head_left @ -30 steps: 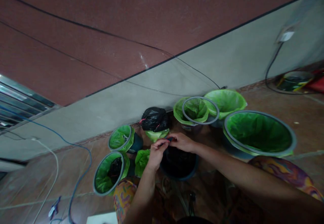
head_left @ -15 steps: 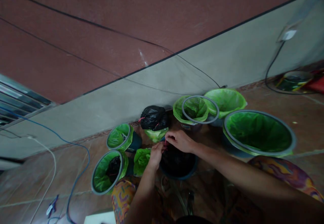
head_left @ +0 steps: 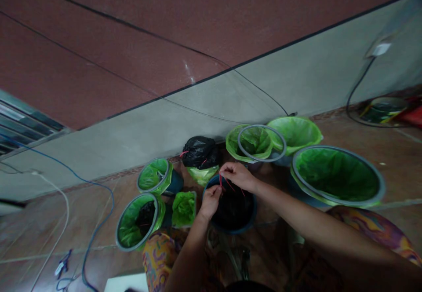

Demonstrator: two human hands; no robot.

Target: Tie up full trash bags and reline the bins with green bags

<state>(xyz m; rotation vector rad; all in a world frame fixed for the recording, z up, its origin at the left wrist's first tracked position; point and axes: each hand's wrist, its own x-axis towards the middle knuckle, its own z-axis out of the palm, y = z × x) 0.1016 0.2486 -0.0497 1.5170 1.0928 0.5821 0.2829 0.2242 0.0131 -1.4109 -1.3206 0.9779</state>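
On my screen, both the left hand [head_left: 211, 202] and the right hand [head_left: 239, 175] are bare, slim-fingered, and run into bare wrists. Behind them I see the left forearm [head_left: 189, 252] and right forearm [head_left: 296, 215], bare too, as far as my view reaches. Below and left of the hands, the left leg [head_left: 158, 254] wears loose printed cloth, mustard yellow and orange with curling purple shapes. Far to the right of the hands, the right leg [head_left: 369, 228] wears a matching print, more purple there, with yellow-orange swirls. Any stitching is too blurred for me to tell.
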